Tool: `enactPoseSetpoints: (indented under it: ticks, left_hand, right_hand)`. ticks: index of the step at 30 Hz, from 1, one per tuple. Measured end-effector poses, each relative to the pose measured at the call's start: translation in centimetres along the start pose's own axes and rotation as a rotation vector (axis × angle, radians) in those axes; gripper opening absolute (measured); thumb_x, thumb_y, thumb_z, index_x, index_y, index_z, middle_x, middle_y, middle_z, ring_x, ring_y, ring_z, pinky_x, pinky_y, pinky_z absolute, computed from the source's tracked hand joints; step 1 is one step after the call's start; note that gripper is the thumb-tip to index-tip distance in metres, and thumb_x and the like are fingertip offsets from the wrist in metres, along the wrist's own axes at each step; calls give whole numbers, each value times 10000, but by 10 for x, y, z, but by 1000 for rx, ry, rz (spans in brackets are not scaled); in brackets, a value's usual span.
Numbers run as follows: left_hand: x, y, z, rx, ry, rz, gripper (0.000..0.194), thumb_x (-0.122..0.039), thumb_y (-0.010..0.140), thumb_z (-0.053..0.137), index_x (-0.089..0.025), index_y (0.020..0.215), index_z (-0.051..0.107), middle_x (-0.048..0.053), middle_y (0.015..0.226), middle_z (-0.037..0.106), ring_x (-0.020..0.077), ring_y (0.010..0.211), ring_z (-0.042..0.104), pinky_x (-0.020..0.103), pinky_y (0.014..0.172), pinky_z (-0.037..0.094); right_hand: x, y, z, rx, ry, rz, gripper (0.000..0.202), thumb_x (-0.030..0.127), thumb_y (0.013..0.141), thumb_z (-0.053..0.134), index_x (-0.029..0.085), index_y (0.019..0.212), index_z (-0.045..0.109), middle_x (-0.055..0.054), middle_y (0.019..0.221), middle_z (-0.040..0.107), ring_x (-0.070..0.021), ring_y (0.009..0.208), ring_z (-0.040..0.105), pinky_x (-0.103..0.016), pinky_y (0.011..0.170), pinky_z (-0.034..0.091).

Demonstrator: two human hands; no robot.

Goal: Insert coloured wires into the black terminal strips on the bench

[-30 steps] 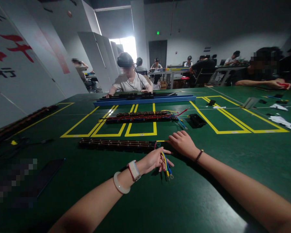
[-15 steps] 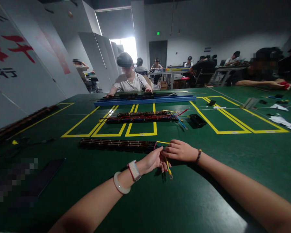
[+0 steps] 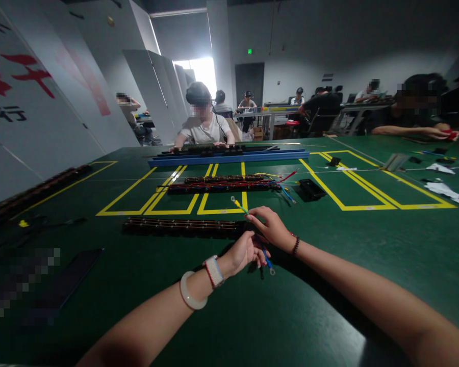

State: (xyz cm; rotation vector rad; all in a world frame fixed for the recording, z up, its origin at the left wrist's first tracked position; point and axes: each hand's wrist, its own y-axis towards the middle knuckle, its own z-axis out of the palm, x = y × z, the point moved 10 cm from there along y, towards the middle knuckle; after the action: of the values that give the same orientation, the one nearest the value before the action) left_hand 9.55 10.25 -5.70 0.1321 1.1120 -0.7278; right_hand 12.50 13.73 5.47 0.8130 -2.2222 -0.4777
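A long black strip with copper-coloured lines [image 3: 183,225] lies on the green table in front of me, its right end by my hands. My left hand [image 3: 245,252] is closed around wires at that end; a blue wire with a ring terminal [image 3: 270,265] pokes out below its fingers. My right hand [image 3: 270,227] pinches a yellow-green wire [image 3: 237,204], whose ring terminal points up and left above the strip. Where the wires join the strip is hidden behind my hands.
Behind the strip lies a bundle of similar strips with red and blue wires [image 3: 222,187], beside a small black box [image 3: 310,190]. Farther back is a blue rail [image 3: 229,158], with a person [image 3: 206,122] behind it. White scraps [image 3: 443,191] lie at right.
My right hand has moved slightly left and up, swinging the yellow-green wire from hanging below my hands to pointing up-left. The blue wire now shows under my left hand, which stays in place.
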Motion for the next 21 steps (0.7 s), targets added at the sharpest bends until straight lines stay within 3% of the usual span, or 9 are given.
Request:
enactPoseSetpoints:
  ticks: [4, 11, 21]
  left_hand:
    - [-2, -1, -2, -36, 67, 21, 140, -199, 809, 389, -113, 796, 499, 67, 631, 611, 105, 441, 537, 206, 427, 361]
    - [1, 0, -2, -9, 165, -10, 248, -237, 795, 429, -81, 669, 576, 57, 546, 571, 98, 450, 521, 204, 432, 360]
    - [1, 1, -2, 10, 176, 4, 294, -326, 809, 448, -90, 695, 581, 52, 578, 580, 92, 482, 508, 207, 457, 366]
  right_hand:
    - [10, 15, 17, 88, -117, -41, 232, 367, 895, 498, 190, 874, 647, -23, 821, 641, -151, 789, 489, -264, 733, 336]
    - [25, 23, 46, 181, -322, -140, 207, 340, 868, 558, 186, 781, 667, -30, 732, 607, -156, 759, 448, -271, 671, 266]
    - [26, 20, 44, 142, -353, -161, 209, 344, 872, 553, 188, 786, 662, -28, 733, 591, -160, 757, 440, -286, 660, 253]
